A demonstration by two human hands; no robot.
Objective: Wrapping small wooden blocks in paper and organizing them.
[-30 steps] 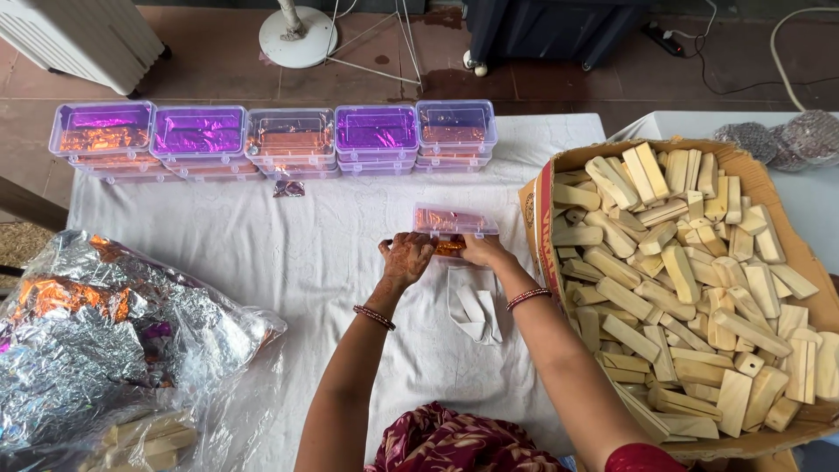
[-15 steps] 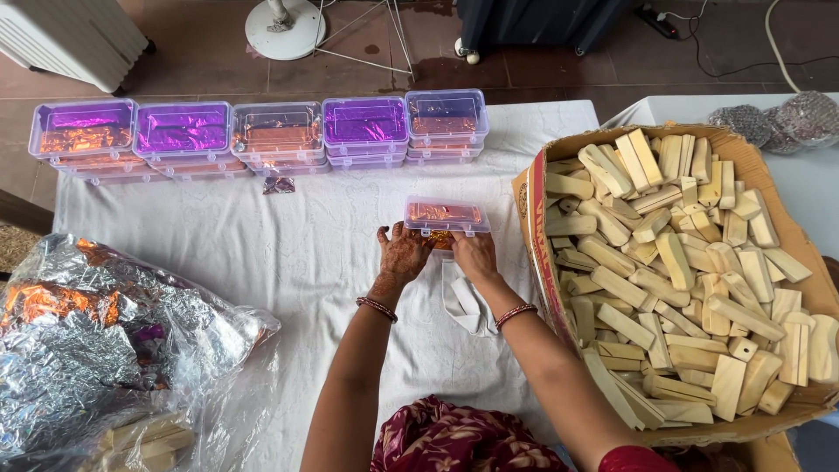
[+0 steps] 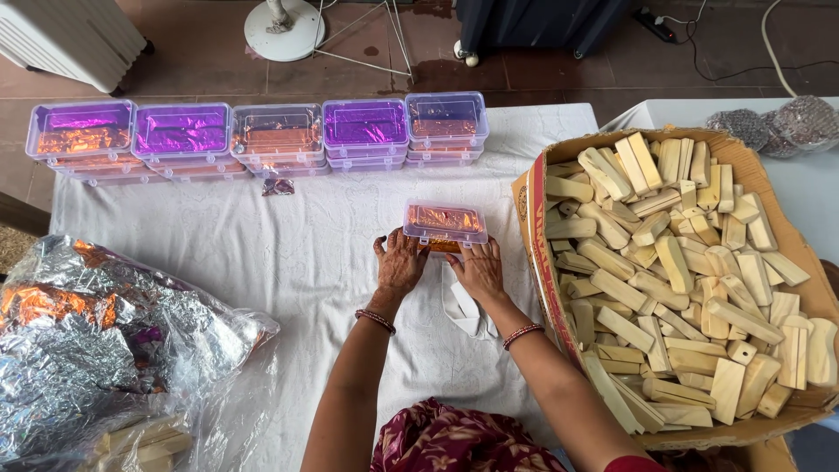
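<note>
A table covered by a white cloth [image 3: 262, 253] is seen from above, reaching from the left edge to a second white surface [image 3: 813, 188] at the far right corner. The right side of the table is taken up by a large open cardboard box [image 3: 791, 218], which is filled with pale wooden blocks [image 3: 690, 271] heaped loosely. At the near left corner a clear bag of crumpled silver and orange foil [image 3: 96, 341] is spread out, and a few more pale blocks [image 3: 144, 441] are seen through plastic just below it. Along the far edge a row of clear plastic boxes [image 3: 262, 135] is lined up in short stacks, lined with purple or orange foil. A scrap of purple foil [image 3: 278, 186] lies on the cloth just in front of that row. Near the middle of the table, just left of the cardboard box, a single small clear box with an orange lining [image 3: 444, 224] is set down with its lid closed. Its near side is touched by both hands: the left hand [image 3: 400, 262] is laid at the left near corner, fingers spread and slightly curled, and the right hand [image 3: 478, 267] at the right near corner in the same way. Nothing is enclosed by either hand. A folded white strip [image 3: 463, 306] lies on the cloth under the right wrist
</note>
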